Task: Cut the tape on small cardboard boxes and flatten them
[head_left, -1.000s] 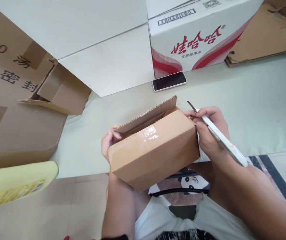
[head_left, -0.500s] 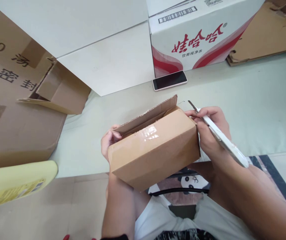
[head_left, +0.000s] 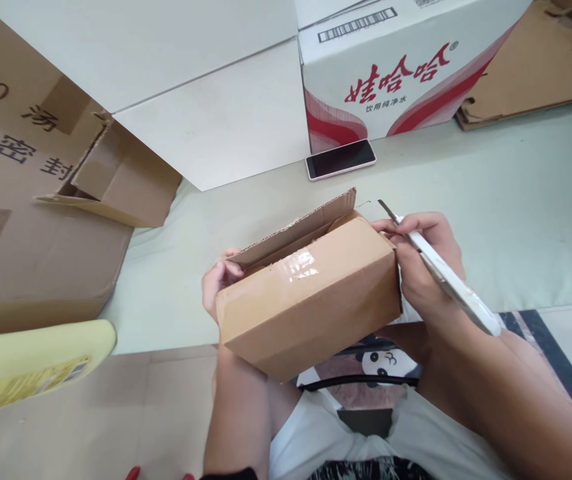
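A small brown cardboard box [head_left: 311, 300] with clear tape on its top is held up in front of me, its far flap raised. My left hand [head_left: 216, 283] grips the box's left end, fingers curled over the edge. My right hand [head_left: 423, 267] presses against the box's right end and is closed round a white utility knife [head_left: 446, 277]. The knife's short blade points up and away past the box's far right corner.
A white and red printed carton [head_left: 391, 73] stands at the back with a phone [head_left: 341, 160] lying before it. A large white box [head_left: 191, 93] sits beside it. Big brown cartons [head_left: 31, 200] are at left, a yellow package [head_left: 26, 363] lower left, flattened cardboard [head_left: 541, 73] far right.
Hands, box and knife keep almost the same pose; the view has shifted very slightly.
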A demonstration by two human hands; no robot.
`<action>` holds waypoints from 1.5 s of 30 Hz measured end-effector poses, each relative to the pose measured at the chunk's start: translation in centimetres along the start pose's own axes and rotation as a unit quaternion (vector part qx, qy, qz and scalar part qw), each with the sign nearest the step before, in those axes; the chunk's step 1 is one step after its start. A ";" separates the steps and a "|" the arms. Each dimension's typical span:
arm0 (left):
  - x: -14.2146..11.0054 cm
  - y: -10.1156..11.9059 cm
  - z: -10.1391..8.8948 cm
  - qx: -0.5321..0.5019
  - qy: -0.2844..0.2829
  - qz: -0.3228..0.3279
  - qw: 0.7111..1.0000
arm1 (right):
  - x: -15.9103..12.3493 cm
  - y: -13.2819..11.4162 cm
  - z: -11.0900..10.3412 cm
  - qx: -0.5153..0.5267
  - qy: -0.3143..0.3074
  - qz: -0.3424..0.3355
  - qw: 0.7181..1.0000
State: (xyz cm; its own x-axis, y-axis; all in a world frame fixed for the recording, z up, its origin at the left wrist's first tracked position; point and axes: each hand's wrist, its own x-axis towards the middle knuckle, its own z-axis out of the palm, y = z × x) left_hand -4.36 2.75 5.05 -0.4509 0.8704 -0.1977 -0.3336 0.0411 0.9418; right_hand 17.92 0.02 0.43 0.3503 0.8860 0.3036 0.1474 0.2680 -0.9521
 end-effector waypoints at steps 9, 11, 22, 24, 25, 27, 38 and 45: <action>0.1 0.0 0.0 -0.017 0.011 -0.006 1.000 | 0.0 0.0 0.0 -0.002 -0.003 0.003 1.000; 0.2 -0.1 -0.1 -0.020 0.007 -0.004 1.000 | 0.0 0.0 0.0 -0.001 -0.002 0.002 1.000; 0.1 -0.2 0.0 0.000 0.002 0.012 1.000 | 0.0 0.0 0.0 0.002 0.000 0.007 1.000; 0.2 -0.2 -0.1 -0.004 0.002 0.012 1.000 | 0.0 0.0 0.0 0.002 0.000 0.007 1.000; 0.2 -0.2 -0.1 -0.008 0.003 0.012 1.000 | 0.0 0.0 0.0 0.002 0.000 0.006 1.000; 0.2 -0.2 -0.2 -0.010 0.004 0.009 1.000 | 0.0 -0.1 0.0 0.002 0.001 0.003 1.000; 0.6 -0.7 -0.5 -0.022 -0.008 0.031 0.999 | 0.1 0.1 0.1 0.025 0.004 -0.006 1.000; -0.1 0.0 0.3 0.019 0.004 0.037 0.999 | 0.0 0.7 0.0 0.030 0.003 -0.008 1.000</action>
State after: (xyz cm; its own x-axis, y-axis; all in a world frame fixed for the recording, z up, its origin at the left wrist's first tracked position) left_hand -4.06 2.77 5.13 -0.4793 0.8682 -0.1285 -0.2666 -0.0046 0.9638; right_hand 18.03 0.15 -0.20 0.3531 0.8793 0.3195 0.0980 0.3048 -0.9474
